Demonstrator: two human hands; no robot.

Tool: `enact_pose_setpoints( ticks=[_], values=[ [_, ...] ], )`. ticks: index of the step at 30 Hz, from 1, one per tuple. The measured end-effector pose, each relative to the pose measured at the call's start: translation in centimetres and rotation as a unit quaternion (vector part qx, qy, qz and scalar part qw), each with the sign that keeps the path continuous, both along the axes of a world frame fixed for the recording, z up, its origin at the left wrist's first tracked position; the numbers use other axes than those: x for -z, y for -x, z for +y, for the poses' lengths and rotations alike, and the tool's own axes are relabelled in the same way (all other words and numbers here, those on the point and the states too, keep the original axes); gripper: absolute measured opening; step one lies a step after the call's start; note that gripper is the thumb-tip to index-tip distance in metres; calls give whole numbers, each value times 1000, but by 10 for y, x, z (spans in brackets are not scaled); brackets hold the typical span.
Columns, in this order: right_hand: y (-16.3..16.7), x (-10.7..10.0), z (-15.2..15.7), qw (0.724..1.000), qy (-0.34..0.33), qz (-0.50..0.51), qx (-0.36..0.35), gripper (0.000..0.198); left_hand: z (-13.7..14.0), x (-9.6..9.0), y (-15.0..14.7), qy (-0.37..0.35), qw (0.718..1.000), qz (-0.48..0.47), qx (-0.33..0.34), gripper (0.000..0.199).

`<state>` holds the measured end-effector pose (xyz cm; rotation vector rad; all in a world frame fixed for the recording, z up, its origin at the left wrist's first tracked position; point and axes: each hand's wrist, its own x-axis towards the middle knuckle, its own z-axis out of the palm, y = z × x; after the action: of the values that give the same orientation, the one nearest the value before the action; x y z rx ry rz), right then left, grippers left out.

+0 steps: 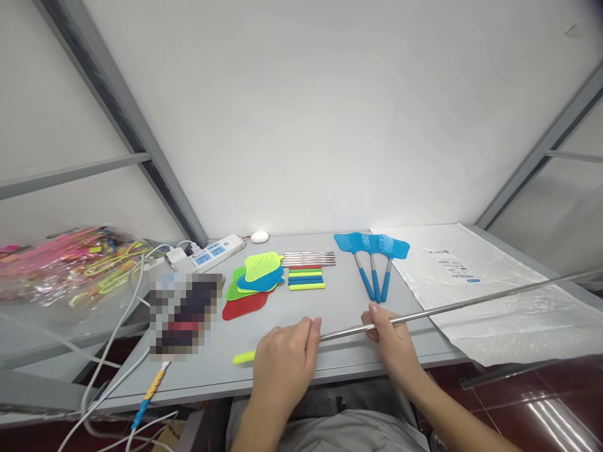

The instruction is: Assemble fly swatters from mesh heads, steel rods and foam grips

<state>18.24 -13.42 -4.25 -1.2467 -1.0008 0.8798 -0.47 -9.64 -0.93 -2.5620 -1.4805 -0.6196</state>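
My left hand (pixel 285 355) is closed round a yellow-green handle (pixel 244 358), whose end sticks out on the left. From that fist a long thin metal rod (pixel 438 310) runs right, rising slightly past the view's right edge. My right hand (pixel 393 342) pinches the rod between thumb and fingers, above the table's front. Beyond my hands lie fly swatter heads (pixel 262 268) in yellow-green, green, blue and red, partly overlapping. Beside them are several short metal rods (pixel 308 258) and a row of coloured handles (pixel 306 279). Three blue fly swatters (pixel 374 245) with handles attached lie farther right.
A white plastic mailing bag (pixel 452 270) with a label covers the table's right side. At the left are a power strip (pixel 217 251), white cables (pixel 125 314), a blurred-out object (pixel 186 317) and a clear bag of colourful items (pixel 89 263). A white mouse-like object (pixel 259 236) sits near the wall.
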Motion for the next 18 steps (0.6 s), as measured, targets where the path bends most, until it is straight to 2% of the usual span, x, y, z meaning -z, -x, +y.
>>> enact_pose_setpoints(
  ticks=[5, 8, 11, 15, 18],
  values=[
    [-13, -16, -15, 995, 10, -84, -58, 50, 17, -6, 28, -34, 999, -35, 7, 40],
    [-20, -23, -23, 994, 5, -102, -50, 50, 14, -10, 30, -42, 997, -57, 22, 40],
    [-29, -21, -26, 993, 2, -115, -30, 50, 9, -9, 24, -18, 998, -53, 22, 39],
    [-42, -10, -21, 997, 20, -60, 32, 50, 14, 0, 33, 10, 998, -64, 5, 36],
    [-45, -4, -13, 997, 6, 9, 73, 50, 21, 5, 53, 36, 984, -167, -45, 35]
  ],
)
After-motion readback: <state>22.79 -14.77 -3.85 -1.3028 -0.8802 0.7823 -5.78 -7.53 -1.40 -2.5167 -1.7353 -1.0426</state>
